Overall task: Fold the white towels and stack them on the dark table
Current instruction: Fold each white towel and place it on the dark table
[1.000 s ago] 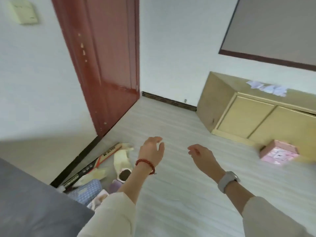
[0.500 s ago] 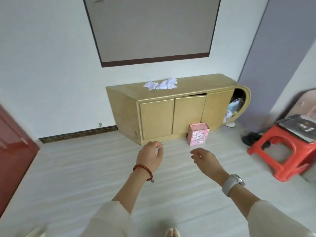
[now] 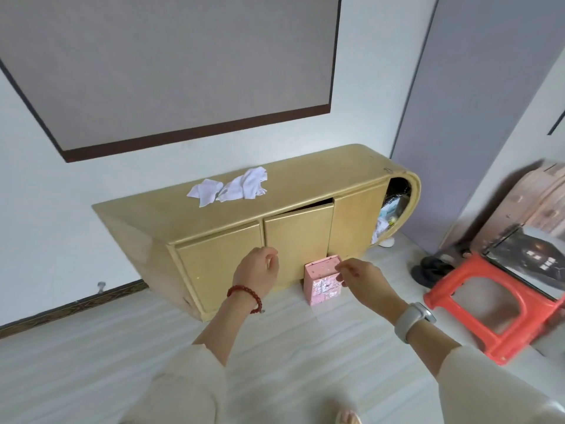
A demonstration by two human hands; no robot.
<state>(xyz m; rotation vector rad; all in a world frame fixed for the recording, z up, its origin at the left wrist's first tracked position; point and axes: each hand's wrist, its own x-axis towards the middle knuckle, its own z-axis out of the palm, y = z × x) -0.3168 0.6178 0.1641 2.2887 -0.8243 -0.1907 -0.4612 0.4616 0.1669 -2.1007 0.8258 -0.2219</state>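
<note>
Since the earlier frame the view has closed in on the cabinet (image 3: pixel 232 264), which now fills the centre of the frame, and both hands have risen toward it.

The step in hand is judged to be the approach to collect the towels; nothing is folded yet. Working from left to right:

1. Left hand (image 3: pixel 255 275), lower centre of the frame: fingers loosely curled, holding nothing. A red bracelet (image 3: pixel 246 295) sits at the wrist.
2. Right hand (image 3: pixel 362 280), just right of centre: thumb and forefinger nearly pinched, nothing between them. A watch (image 3: pixel 412 321) sits at the wrist.

The person should step up to the cabinet front and reach over its top edge. Each towel is best lifted by two corners, so that it hangs flat and is ready for the first fold.

The towels (image 3: pixel 232 186) lie crumpled on the cabinet top, upper centre of the frame, well apart from both hands. They are white, thin and creased, overlapping in one loose heap; the count cannot be told. They are judged limp and light, likely to sag without support.

A red stool (image 3: pixel 458 307) stands at the right edge. Whether the dark surface (image 3: pixel 538 261) resting on it is the task's table cannot be told.
</note>
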